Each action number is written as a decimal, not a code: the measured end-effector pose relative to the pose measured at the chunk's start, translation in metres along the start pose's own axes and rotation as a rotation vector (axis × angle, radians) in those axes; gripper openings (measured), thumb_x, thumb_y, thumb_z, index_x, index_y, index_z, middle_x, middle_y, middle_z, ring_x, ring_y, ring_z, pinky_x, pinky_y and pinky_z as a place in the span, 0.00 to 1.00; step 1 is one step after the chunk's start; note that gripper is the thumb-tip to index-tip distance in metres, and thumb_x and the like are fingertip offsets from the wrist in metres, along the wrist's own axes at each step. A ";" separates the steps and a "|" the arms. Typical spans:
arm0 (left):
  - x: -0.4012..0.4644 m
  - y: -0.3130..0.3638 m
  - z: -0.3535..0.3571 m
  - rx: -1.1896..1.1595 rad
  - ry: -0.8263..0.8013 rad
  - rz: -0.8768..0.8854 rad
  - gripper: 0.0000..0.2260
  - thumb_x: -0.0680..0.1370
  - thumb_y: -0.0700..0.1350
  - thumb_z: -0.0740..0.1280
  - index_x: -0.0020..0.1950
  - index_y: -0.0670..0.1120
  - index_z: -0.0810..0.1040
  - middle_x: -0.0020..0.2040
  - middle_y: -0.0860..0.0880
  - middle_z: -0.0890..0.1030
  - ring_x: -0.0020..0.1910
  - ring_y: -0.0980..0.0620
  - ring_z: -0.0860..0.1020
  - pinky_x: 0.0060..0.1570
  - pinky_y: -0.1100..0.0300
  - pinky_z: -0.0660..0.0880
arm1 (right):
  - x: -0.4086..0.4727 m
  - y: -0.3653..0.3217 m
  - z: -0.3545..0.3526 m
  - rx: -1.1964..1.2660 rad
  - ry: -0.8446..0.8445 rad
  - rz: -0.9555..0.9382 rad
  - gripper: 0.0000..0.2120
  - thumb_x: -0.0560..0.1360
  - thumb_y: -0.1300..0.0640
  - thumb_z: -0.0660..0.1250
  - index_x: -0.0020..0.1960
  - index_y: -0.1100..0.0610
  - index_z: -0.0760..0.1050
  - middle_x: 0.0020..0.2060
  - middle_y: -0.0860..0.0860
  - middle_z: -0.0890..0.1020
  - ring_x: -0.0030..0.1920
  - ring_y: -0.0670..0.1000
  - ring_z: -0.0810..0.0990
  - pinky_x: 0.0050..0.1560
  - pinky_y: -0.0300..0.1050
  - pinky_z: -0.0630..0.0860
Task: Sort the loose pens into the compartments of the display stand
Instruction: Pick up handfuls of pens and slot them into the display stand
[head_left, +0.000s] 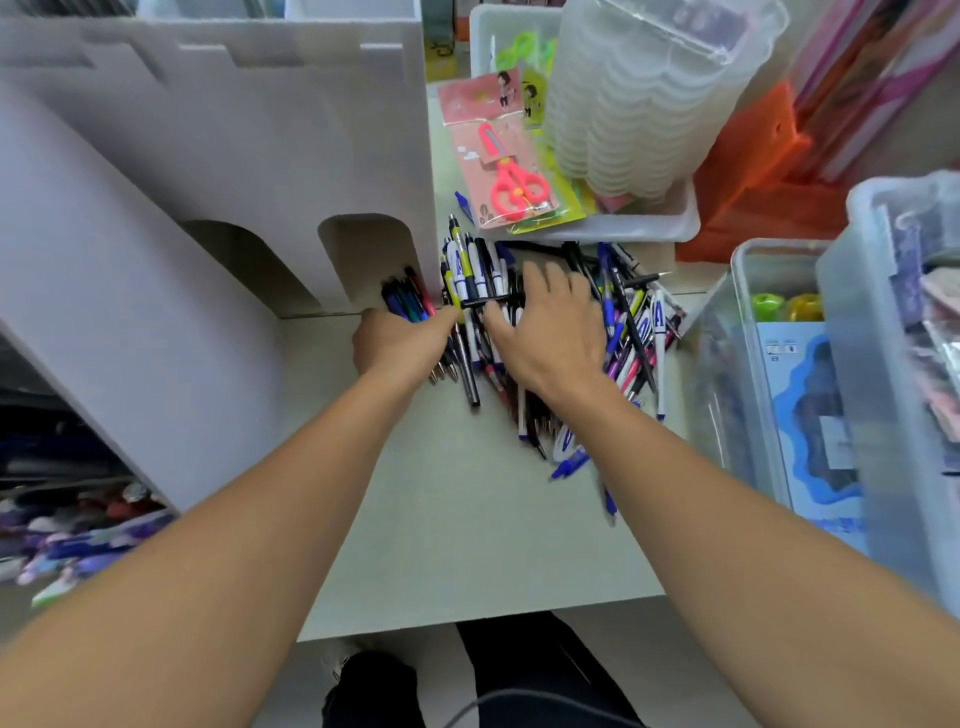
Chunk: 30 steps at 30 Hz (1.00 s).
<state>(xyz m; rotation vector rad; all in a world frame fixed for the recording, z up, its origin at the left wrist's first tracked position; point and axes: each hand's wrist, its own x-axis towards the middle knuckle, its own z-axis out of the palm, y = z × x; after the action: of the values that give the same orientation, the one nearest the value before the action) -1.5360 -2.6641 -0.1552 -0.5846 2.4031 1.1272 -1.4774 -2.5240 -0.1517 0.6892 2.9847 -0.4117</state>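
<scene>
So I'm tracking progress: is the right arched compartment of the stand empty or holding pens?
Holding pens: a few coloured pens lie in the right arched compartment, beside the left hand.

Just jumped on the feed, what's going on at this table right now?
A person is sorting a pile of loose pens on the table beside a white display stand. The left hand is closed around a bunch of pens at the stand's right arched compartment. The right hand lies spread on the pile, a black pen just beyond its thumb. Most pens remain unsorted.
</scene>
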 end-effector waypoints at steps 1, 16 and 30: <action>-0.002 0.001 0.002 0.053 0.002 0.012 0.33 0.63 0.65 0.77 0.54 0.41 0.76 0.50 0.47 0.81 0.47 0.46 0.80 0.44 0.55 0.78 | 0.008 0.002 -0.003 -0.039 0.034 0.001 0.31 0.78 0.38 0.55 0.74 0.56 0.65 0.70 0.55 0.71 0.69 0.58 0.66 0.67 0.56 0.66; 0.002 -0.016 -0.008 0.229 -0.044 0.162 0.13 0.66 0.49 0.80 0.44 0.44 0.84 0.44 0.45 0.84 0.44 0.47 0.82 0.38 0.60 0.70 | 0.004 -0.020 0.023 0.021 -0.134 0.081 0.37 0.79 0.31 0.50 0.77 0.57 0.62 0.75 0.57 0.64 0.75 0.59 0.60 0.75 0.59 0.55; 0.000 -0.019 0.007 0.105 -0.088 0.096 0.26 0.64 0.63 0.72 0.48 0.43 0.78 0.43 0.46 0.82 0.40 0.45 0.82 0.36 0.58 0.76 | 0.047 0.009 0.003 -0.140 -0.052 0.159 0.42 0.78 0.28 0.45 0.71 0.61 0.70 0.68 0.59 0.71 0.69 0.62 0.66 0.67 0.60 0.62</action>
<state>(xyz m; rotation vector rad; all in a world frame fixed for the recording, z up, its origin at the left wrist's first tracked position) -1.5245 -2.6694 -0.1714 -0.3814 2.4186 1.0349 -1.5158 -2.4972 -0.1617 0.8775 2.8495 -0.2053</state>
